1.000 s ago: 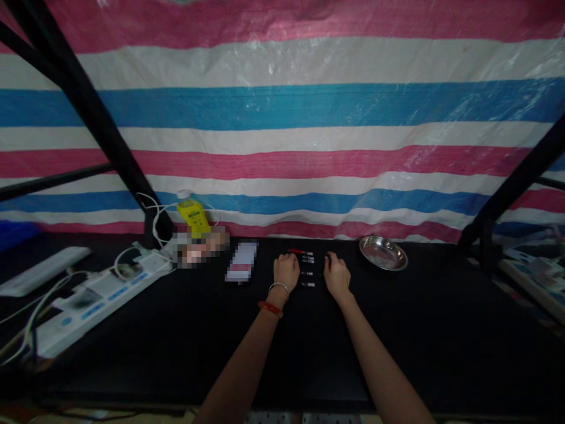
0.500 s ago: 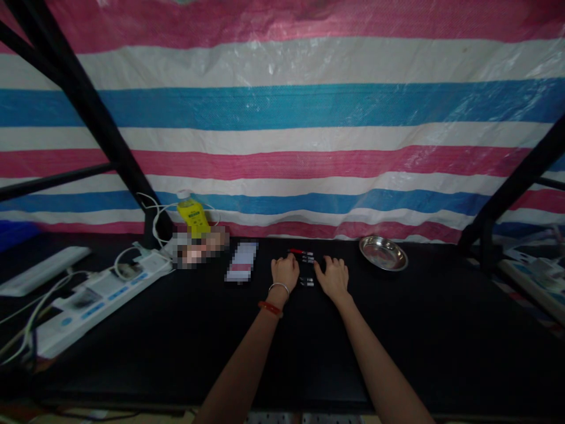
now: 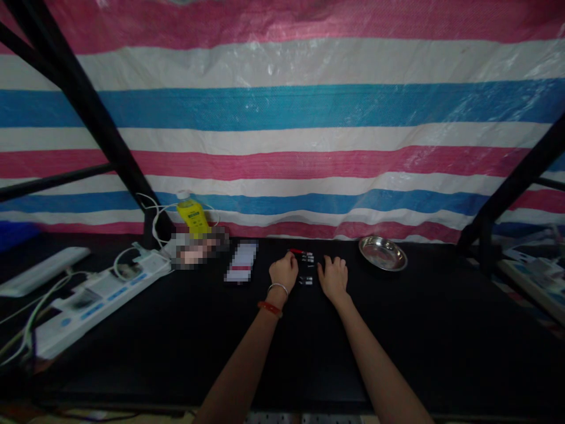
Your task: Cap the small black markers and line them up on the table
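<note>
Near counter's far edge | L hand [image 3: 284, 271] curled, grip unclear | R hand [image 3: 334, 277] flat, fingers spread, empty | small pens [image 3: 305, 268] btwn hands | advice: move slow, keep row tidy.

Both forearms are bare, with no sleeves reaching them. The left wrist wears a thin silver bangle [image 3: 278, 287] and, just behind it, a red-orange band [image 3: 269, 307].

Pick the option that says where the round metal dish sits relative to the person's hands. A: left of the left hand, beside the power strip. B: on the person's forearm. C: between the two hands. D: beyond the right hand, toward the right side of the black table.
D: the metal dish lies on the black table to the right of the right hand, apart from it; the left hand is farther away.
</note>
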`<state>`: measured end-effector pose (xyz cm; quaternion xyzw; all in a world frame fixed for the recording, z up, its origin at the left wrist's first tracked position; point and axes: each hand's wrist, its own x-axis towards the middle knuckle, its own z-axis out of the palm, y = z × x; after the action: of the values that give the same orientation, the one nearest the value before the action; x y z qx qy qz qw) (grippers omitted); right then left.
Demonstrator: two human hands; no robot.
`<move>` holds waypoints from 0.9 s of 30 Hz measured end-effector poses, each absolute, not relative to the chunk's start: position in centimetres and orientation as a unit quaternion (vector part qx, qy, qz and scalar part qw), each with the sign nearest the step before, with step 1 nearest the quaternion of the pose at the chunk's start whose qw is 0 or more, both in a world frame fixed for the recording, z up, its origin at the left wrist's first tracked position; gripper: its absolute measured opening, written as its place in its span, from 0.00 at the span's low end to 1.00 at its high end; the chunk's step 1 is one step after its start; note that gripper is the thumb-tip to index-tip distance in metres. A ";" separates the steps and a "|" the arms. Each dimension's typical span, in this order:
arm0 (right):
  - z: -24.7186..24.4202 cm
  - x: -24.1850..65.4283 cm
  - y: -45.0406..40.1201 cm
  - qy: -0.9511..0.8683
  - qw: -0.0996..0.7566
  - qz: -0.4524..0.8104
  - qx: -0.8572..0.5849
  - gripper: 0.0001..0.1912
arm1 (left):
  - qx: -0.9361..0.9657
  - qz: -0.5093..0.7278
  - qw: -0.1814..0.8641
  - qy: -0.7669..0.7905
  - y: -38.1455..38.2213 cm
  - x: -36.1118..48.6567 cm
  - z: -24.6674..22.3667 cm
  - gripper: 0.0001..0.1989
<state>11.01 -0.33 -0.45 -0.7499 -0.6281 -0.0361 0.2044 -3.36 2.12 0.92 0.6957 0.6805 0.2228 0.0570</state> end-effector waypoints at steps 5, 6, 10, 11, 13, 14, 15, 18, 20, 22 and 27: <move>-0.9 11.2 -0.1 -0.613 0.230 -0.052 -0.754 0.18 | 0.697 0.228 0.063 0.676 2.2 -3.3 0.7 0.12; -1.0 11.3 -0.1 -0.613 0.242 -0.056 -0.750 0.18 | 0.697 0.232 0.063 0.676 2.2 -3.3 0.7 0.12; -1.0 11.4 0.0 -0.651 0.321 -0.049 -0.686 0.15 | 0.695 0.242 0.062 0.674 2.3 -3.3 0.7 0.11; -1.0 11.4 0.0 -0.668 0.339 -0.042 -0.661 0.14 | 0.695 0.244 0.063 0.673 2.3 -3.4 0.7 0.11; -1.0 11.4 0.0 -0.699 0.357 -0.025 -0.619 0.12 | 0.695 0.248 0.066 0.672 2.4 -3.4 0.7 0.11; -1.0 11.4 0.0 -0.708 0.358 -0.018 -0.609 0.11 | 0.695 0.250 0.069 0.670 2.4 -3.4 0.7 0.11; -1.1 11.5 0.1 -0.711 0.354 -0.012 -0.607 0.10 | 0.695 0.254 0.070 0.669 2.4 -3.4 0.6 0.11; -1.3 11.6 0.2 -0.696 0.341 -0.001 -0.632 0.08 | 0.704 0.279 0.063 0.650 2.5 -3.5 0.5 0.11; -1.4 11.6 0.3 -0.676 0.338 -0.002 -0.655 0.08 | 0.705 0.307 0.041 0.638 2.5 -3.5 0.5 0.10; -1.5 11.7 0.4 -0.657 0.334 -0.008 -0.676 0.08 | 0.698 0.332 0.018 0.635 2.5 -3.4 0.4 0.09; -1.4 11.7 0.3 -0.623 0.328 -0.039 -0.709 0.06 | 0.678 0.355 -0.002 0.644 2.6 -3.5 0.1 0.10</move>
<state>11.72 0.31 -1.41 -0.7088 -0.6231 -0.0394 0.3284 -3.47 2.62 0.10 0.6777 0.6441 0.3548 -0.0023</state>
